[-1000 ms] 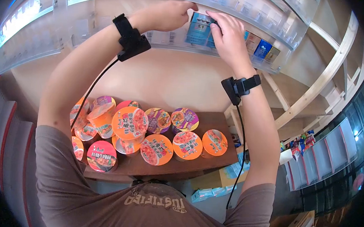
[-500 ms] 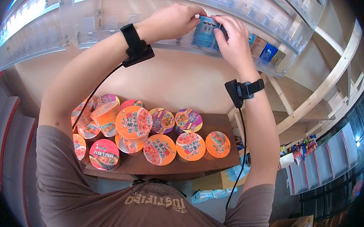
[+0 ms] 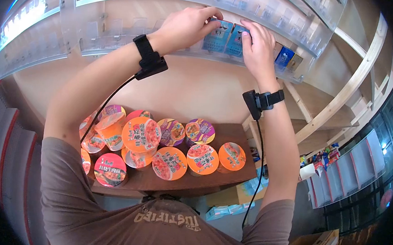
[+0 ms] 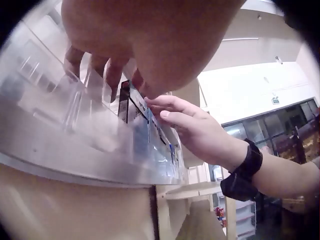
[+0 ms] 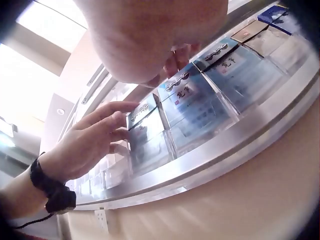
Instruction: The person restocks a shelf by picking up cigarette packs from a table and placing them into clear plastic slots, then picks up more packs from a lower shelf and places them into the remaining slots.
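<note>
Along the clear plastic rack [image 3: 97, 42], the right hand [image 3: 260, 49] is now lying farther right, exposing more of the second blue printed carton [image 3: 236, 41]; its fingers are keeping close together. The left hand [image 3: 185, 27] is touching the first blue printed carton [image 3: 216, 38], fingers spreading loosely. Both cartons are standing in the rack, fronts facing the person, long axes running upward.

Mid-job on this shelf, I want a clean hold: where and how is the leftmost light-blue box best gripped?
Probably by its upper end, from above, thumb on the front and fingers over the top. The leftmost light-blue box sticks up above the clear panel covering its lower front, while the next box crowds its right side.
</note>
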Demonstrator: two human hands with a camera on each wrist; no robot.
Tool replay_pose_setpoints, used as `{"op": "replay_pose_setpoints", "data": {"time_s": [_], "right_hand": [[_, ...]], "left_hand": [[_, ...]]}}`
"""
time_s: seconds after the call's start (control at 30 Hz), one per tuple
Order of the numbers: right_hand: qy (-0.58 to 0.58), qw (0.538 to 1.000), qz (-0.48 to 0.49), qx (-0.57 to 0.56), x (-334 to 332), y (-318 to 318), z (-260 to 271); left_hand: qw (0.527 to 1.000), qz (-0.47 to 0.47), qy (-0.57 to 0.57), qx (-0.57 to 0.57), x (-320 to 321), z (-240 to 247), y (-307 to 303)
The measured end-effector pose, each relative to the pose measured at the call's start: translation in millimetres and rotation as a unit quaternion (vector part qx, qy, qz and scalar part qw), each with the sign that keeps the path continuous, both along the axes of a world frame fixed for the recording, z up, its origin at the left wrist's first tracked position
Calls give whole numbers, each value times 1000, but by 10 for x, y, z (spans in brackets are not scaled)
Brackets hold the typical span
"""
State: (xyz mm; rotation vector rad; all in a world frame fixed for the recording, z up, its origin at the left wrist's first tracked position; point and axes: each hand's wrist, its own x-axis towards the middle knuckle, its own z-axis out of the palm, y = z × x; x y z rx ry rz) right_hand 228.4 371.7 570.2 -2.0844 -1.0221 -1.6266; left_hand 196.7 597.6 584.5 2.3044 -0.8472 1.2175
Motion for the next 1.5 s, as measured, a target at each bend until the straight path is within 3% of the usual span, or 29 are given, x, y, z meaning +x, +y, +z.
{"op": "replay_pose_setpoints", "data": {"time_s": [0.27, 0.37, 0.43, 0.53, 0.67, 0.73, 0.87, 0.93, 1.07, 1.13, 1.3, 1.37, 1.5], "right_hand": [[20, 1000, 4, -13, -4, -17, -60], [5, 1000, 7, 5, -62, -79, -67], [6, 1000, 14, 25, -115, -158, -85], [70, 985, 73, 137, -331, -339, -240], [154, 958, 144, 196, -915, -501, -738], [249, 933, 121, 230, -1276, -588, -1066], [373, 869, 172, 277, -1714, -763, -1803], [442, 805, 195, 344, -1862, -870, -2187], [471, 767, 175, 398, -2115, -1220, -2975], [507, 713, 161, 457, -2281, -1365, -3271], [504, 668, 100, 538, -2651, -1473, -3689], [532, 627, 46, 567, -2739, -1469, -3767], [549, 572, 59, 606, -2763, -1364, -3822]], "left_hand": [[997, -45, 49, -30, 49, 5, -8], [995, -10, 100, -19, -29, -9, -8], [997, 24, -58, 47, -23, -79, 13], [994, 16, -89, 61, -64, -166, 38], [985, 31, -149, 85, -274, -245, 41], [980, 30, -163, 114, -350, -270, 28], [969, 33, -191, 154, -369, -282, -36], [971, 35, -182, 154, -344, -298, -74], [978, -1, -148, 149, -445, -409, -162], [981, -57, -96, 158, -599, -545, -222], [956, -199, -5, 216, -1147, -1047, -374], [941, -239, 9, 239, -1361, -1143, -380], [916, -311, 79, 243, -1639, -1321, -318]]}}
